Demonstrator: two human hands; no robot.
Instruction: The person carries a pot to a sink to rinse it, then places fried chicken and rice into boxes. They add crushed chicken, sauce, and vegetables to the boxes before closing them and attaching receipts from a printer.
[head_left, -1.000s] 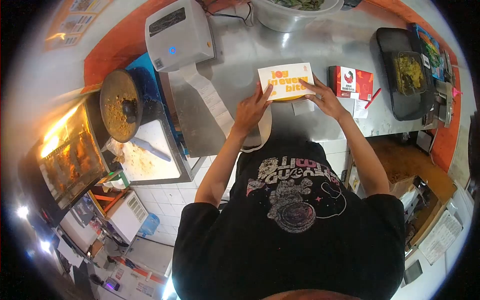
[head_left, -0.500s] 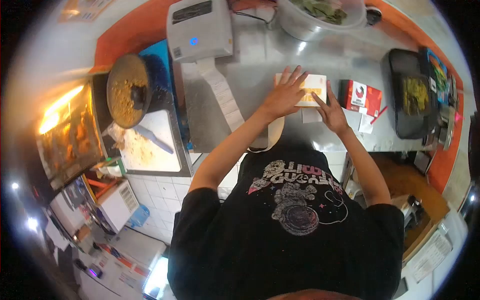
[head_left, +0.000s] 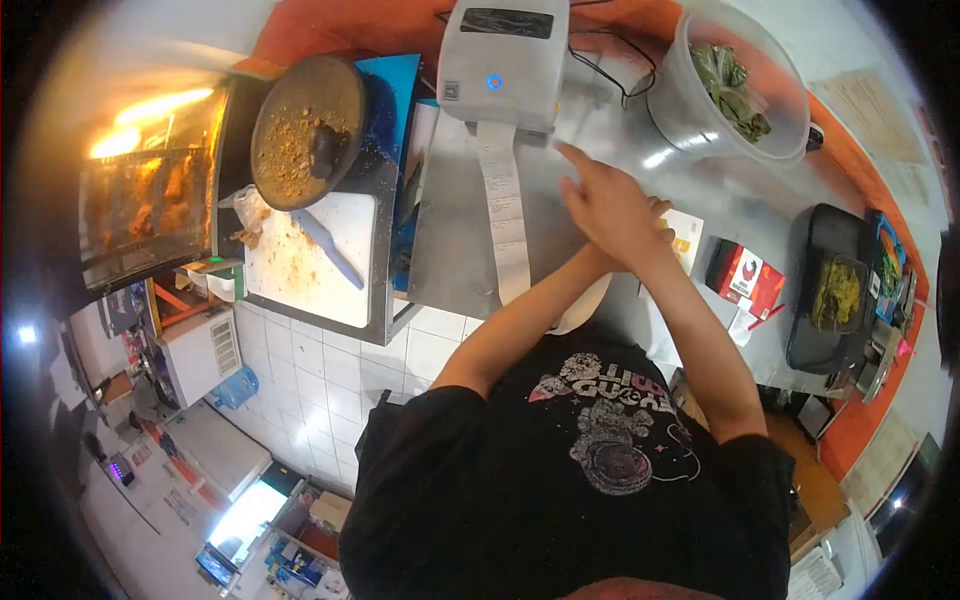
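Observation:
My right hand (head_left: pixel 610 205) is over the steel counter with its index finger stretched toward the label printer (head_left: pixel 510 65) and its thumb apart; it holds nothing. My right forearm crosses over my left wrist. My left hand (head_left: pixel 661 222), partly hidden beneath it, lies at the left side of the white and yellow box (head_left: pixel 686 234), with the visible fingers apart. A long printed label strip (head_left: pixel 505 205) hangs from the printer, left of both hands. To the right of the white and yellow box stands a red and white box (head_left: pixel 748 278), with a red pen (head_left: pixel 768 318) beside it.
A tub of leaves (head_left: pixel 690 110) is at the back right. A black tray (head_left: pixel 815 230) lies on the right. At left are a pan of crumbs (head_left: pixel 285 150), a knife (head_left: pixel 330 250) on a white board (head_left: pixel 350 225), and a lit oven (head_left: pixel 155 190).
My right hand has left the white and yellow box and moved left across my left wrist, toward the printer. My left hand stays by the box. The view has shifted.

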